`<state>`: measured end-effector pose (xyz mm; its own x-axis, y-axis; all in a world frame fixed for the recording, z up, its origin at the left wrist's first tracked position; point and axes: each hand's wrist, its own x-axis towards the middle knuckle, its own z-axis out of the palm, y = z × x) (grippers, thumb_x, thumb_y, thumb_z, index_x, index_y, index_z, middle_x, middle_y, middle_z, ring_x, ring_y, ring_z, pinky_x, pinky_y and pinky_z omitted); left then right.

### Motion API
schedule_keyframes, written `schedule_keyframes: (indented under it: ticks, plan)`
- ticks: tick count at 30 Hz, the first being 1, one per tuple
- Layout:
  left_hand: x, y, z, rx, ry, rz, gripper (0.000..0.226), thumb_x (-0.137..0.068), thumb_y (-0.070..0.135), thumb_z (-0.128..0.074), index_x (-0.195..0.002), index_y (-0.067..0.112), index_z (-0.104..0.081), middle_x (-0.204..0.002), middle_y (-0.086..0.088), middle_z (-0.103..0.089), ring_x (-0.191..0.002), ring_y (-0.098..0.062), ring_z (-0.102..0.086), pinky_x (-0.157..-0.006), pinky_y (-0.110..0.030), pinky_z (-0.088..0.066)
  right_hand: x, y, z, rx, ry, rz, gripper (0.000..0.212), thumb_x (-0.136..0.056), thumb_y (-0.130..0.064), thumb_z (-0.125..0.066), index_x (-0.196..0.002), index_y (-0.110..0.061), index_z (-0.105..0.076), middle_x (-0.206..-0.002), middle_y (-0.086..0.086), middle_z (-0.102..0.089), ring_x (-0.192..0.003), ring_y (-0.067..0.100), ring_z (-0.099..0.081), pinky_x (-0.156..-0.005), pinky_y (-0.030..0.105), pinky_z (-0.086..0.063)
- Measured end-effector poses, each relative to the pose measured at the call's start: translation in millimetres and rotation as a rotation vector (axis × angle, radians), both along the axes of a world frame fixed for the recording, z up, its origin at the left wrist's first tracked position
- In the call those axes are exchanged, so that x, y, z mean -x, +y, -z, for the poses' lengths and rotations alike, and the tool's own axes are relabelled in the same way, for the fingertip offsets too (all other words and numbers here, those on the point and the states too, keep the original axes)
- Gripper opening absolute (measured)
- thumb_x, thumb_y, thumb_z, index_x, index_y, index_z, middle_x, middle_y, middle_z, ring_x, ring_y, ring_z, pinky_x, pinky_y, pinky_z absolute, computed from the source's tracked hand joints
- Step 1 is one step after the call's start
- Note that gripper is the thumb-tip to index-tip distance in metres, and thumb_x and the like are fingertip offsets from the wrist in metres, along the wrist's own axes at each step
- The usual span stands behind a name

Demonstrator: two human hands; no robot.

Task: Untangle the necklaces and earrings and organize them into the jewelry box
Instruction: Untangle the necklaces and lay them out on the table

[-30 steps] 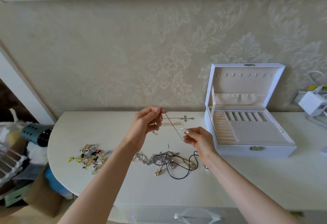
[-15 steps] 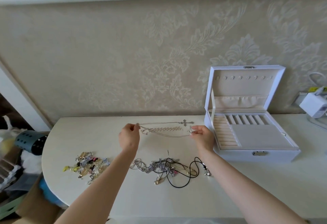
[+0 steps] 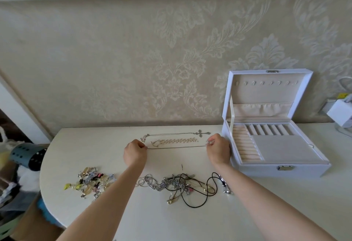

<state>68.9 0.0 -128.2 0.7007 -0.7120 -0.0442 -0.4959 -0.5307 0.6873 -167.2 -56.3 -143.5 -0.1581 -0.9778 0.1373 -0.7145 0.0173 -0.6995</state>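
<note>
1. Hands: the left hand (image 3: 135, 155) has its fingers curled and pinches the left end of a thin chain (image 3: 177, 147). The right hand (image 3: 219, 151) pinches the right end between thumb and fingertip.
2. The thin chain runs straight, left to right, between the two hands, low over the white counter (image 3: 190, 221). I cannot tell whether it touches the surface.
3. Just beyond it lies a pale beaded band (image 3: 177, 141), stretched out flat. Farther still, near the wall, lies a cross necklace (image 3: 202, 133) with its pendant at the right end.
4. Nearer the person, between the forearms, sits a tangle of necklaces (image 3: 171, 182): silver chains knotted with a black cord (image 3: 200, 201) that loops out to the near right.
5. At the near left of the counter is a pile of earrings (image 3: 91, 181), mixed gold, silver, yellow and pink.
6. The jewelry box (image 3: 257, 169) stands to the right, just beside the right hand, with its lid upright. Its beige ring rolls and slots hold nothing.
7. A white plug block (image 3: 341, 113) sits at the far right by the wall.
</note>
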Motion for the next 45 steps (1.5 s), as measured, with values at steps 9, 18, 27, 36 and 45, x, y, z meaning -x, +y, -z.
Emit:
schedule_keyframes:
  ticks: [9,18,27,36,45]
  plan:
    - [19.9,39.1,-9.4,0.128,-0.211,0.203,0.007,-0.085,0.022,-0.065,-0.091,0.026,-0.063,-0.096,0.006,-0.065,-0.099,-0.021,-0.055,-0.083,-0.035,-0.037,3.5,58.9,-34.5,0.136,0.009,-0.364,0.013,-0.081,-0.011,-0.063,-0.086,-0.023,-0.062,-0.085,-0.013,-0.058,-0.067,0.0,-0.051,-0.061,0.015,-0.037]
    - [63.6,93.3,-6.3,0.146,0.062,0.781,0.016,-0.072,0.052,-0.063,-0.08,0.041,-0.056,-0.083,0.017,-0.062,-0.079,0.001,-0.054,-0.073,-0.02,-0.041,2.6,110.0,-35.4,-0.151,0.266,-0.657,0.017,-0.08,-0.018,-0.063,-0.09,-0.03,-0.069,-0.08,-0.014,-0.049,-0.08,0.01,-0.053,-0.067,0.023,-0.034]
    - [65.6,99.0,12.6,0.088,-0.098,0.817,0.024,-0.072,0.02,-0.071,-0.093,0.026,-0.063,-0.091,0.02,-0.046,-0.082,0.005,-0.045,-0.081,-0.024,-0.042,3.7,108.0,-32.2,-0.217,0.257,-0.632,0.014,-0.074,-0.025,-0.066,-0.074,-0.032,-0.054,-0.085,-0.01,-0.057,-0.083,0.012,-0.057,-0.065,0.023,-0.039]
    - [67.4,106.8,4.0,-0.075,-0.249,0.796,0.051,-0.067,0.046,-0.075,-0.107,0.025,-0.053,-0.098,0.013,-0.042,-0.094,-0.007,-0.04,-0.083,-0.021,-0.031,18.3,103.5,-59.5,-0.363,-0.416,-0.543,0.016,-0.07,-0.006,-0.073,-0.069,-0.006,-0.057,-0.069,0.005,-0.064,-0.064,0.012,-0.057,-0.061,0.021,-0.044]
    - [70.4,111.8,-2.8,-0.162,-0.303,0.758,0.059,-0.066,0.058,-0.071,-0.11,0.026,-0.048,-0.102,0.013,-0.041,-0.094,-0.007,-0.035,-0.086,-0.022,-0.029,15.5,101.6,-91.6,-0.248,-0.803,-0.52,0.017,-0.083,0.003,-0.058,-0.074,-0.008,-0.048,-0.06,0.009,-0.061,-0.059,0.02,-0.057,-0.063,0.029,-0.045]
